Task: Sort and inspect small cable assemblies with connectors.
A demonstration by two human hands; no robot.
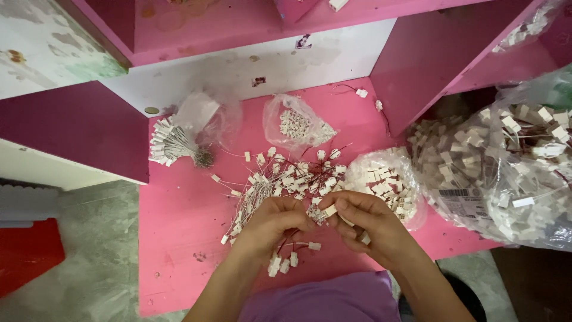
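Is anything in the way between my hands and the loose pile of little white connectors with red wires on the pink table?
Nothing visible. The left hand and right hand sit right at the near edge of the connector pile, and the right hand already pinches a white connector.

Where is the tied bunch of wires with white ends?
In the head view, the tied bunch lies at the pink table's back left, beside a crumpled clear bag.

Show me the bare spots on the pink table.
Bare pink table lies left of the left hand, below the tied bundle. The middle is crowded with loose wired connectors; bags fill the right side.
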